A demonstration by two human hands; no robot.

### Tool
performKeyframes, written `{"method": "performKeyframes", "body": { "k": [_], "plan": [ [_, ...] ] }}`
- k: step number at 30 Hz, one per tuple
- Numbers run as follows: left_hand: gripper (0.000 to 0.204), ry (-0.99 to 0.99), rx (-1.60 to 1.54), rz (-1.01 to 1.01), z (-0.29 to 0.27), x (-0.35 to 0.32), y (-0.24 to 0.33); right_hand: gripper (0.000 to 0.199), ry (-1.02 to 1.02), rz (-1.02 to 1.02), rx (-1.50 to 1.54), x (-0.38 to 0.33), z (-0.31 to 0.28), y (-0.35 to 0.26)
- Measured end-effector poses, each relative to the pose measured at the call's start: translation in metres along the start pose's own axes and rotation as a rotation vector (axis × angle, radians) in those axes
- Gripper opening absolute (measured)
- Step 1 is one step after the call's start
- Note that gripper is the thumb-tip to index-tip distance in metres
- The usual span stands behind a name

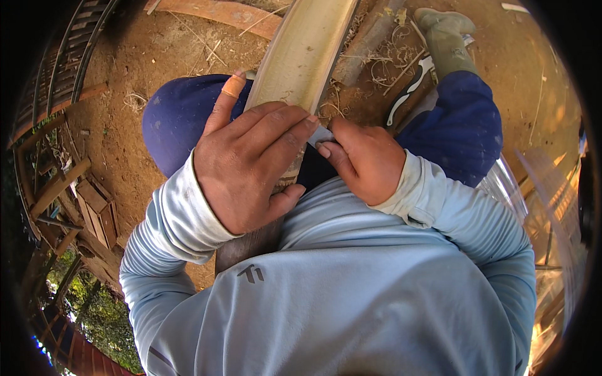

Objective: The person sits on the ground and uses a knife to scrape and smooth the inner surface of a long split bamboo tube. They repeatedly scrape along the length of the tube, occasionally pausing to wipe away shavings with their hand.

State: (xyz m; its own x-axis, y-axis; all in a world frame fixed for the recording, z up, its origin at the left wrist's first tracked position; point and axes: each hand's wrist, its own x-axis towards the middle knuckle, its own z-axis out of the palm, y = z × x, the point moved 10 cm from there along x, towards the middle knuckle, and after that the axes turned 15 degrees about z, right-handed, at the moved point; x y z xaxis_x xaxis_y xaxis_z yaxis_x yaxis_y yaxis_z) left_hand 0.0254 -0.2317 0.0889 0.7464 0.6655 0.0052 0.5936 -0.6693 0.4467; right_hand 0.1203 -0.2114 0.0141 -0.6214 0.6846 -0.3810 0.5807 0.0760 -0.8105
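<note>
A long, pale yellowish trough-shaped piece (304,53) runs from the top of the view down between my knees, its surface smooth and its edges darker. My left hand (248,160) lies across it palm down, fingers stretched out, with an orange bandage (234,86) round the little finger. Beside its right edge, my right hand (369,156) is closed, pinching a flat grey metal piece (321,135) between thumb and fingers. That metal piece lies close to the left index fingertip; most of it is hidden in my grip. Under my left wrist a darker wooden end (248,247) shows.
A tool with a black and white handle (411,89) lies by my right leg, near an olive boot (446,41). Fibrous shavings (379,62) litter the brown dirt. A reddish plank (222,14) lies at the far left; a small wooden box (96,210) stands left.
</note>
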Motion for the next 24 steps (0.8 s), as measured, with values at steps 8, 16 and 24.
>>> {"method": "performKeyframes", "body": {
  "k": [8,16,24],
  "plan": [
    [0.065,0.067,-0.009,-0.018,-0.001,-0.009,0.006,0.025,-0.146,-0.002,-0.005,-0.008,0.014,-0.002],
    [0.091,0.143,0.050,-0.092,-0.014,-0.015,-0.002,0.025,-0.058,0.027,0.117,-0.004,0.004,0.006],
    [0.099,0.134,-0.003,-0.094,-0.010,-0.017,-0.007,0.032,0.051,0.390,0.641,0.006,-0.009,0.059]
  ]
}}
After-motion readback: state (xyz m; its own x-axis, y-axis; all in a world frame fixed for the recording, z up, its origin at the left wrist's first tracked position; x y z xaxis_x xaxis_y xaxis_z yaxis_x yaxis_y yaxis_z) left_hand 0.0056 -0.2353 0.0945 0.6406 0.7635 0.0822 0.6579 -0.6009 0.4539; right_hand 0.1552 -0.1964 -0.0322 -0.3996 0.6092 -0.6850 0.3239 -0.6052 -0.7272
